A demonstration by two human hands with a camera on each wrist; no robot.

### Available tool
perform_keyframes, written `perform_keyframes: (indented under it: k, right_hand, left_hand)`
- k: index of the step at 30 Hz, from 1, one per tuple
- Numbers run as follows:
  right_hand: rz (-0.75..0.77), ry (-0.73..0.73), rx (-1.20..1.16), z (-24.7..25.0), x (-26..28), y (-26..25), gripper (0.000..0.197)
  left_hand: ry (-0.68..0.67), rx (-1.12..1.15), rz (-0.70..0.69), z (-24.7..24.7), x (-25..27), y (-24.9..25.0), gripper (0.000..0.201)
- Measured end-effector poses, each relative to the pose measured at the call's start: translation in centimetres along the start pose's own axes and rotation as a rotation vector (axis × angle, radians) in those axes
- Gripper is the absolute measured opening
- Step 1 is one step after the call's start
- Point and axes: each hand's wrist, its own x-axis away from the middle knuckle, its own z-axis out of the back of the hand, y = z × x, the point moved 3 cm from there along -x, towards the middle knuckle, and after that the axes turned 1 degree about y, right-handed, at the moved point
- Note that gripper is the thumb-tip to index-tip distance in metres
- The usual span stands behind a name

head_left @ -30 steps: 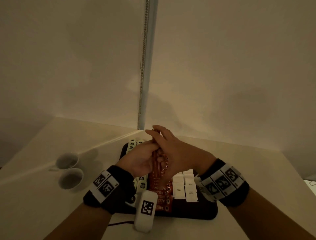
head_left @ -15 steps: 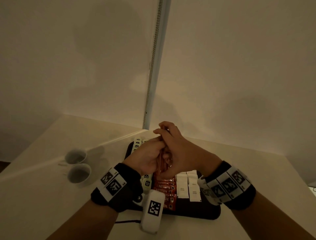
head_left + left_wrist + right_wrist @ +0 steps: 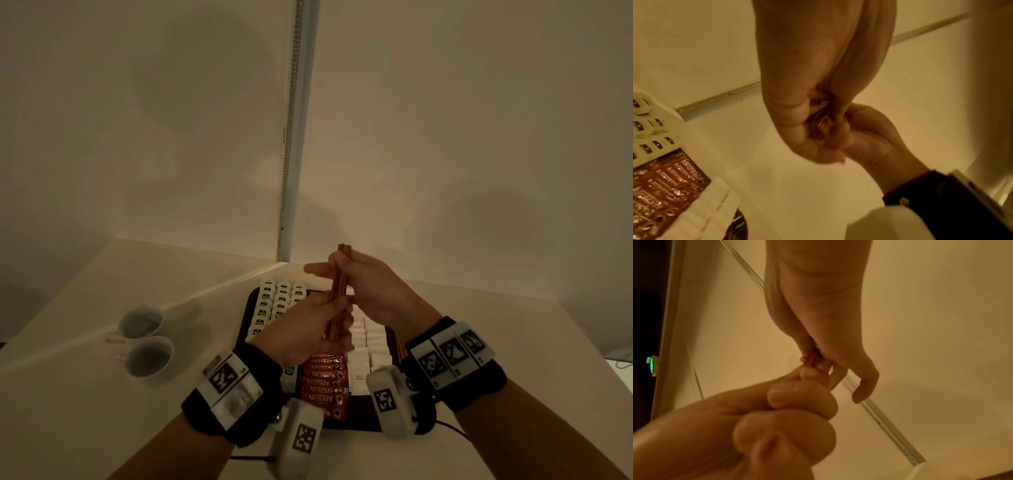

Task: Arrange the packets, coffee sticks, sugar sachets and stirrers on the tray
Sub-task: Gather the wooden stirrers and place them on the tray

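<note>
A bundle of thin brown stirrers (image 3: 337,291) stands nearly upright above the dark tray (image 3: 356,423). My left hand (image 3: 325,322) grips its lower part and my right hand (image 3: 356,277) pinches its upper part, the top ends sticking out above the fingers. The left wrist view shows the stirrers' ends (image 3: 821,126) inside my curled left fingers. The right wrist view shows the stirrers (image 3: 812,360) pinched by my right fingers. On the tray lie rows of white packets (image 3: 281,298), red coffee sticks (image 3: 322,380) and white sugar sachets (image 3: 370,346).
Two white cups (image 3: 142,322) (image 3: 149,359) stand on the table left of the tray. A wall with a metal strip (image 3: 291,137) rises just behind the tray. A few more stirrers (image 3: 399,349) lie at the tray's right edge.
Both hands have stayed on the stirrer bundle. The right hand's fingers no longer cover it, and its top ends now stick out above them.
</note>
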Motion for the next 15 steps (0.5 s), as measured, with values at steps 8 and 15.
perform_keyframes:
  k: [8,15]
  right_hand:
    - [-0.077,0.136,-0.079,0.1,0.5,2.8,0.019]
    - [-0.249,0.399,-0.248,9.5,-3.1,5.2,0.02]
  left_hand:
    - [0.096,-0.174,-0.048,-0.7,-1.1,-2.1,0.022]
    - [0.102,-0.402,0.067,5.7,1.6,-4.8,0.032]
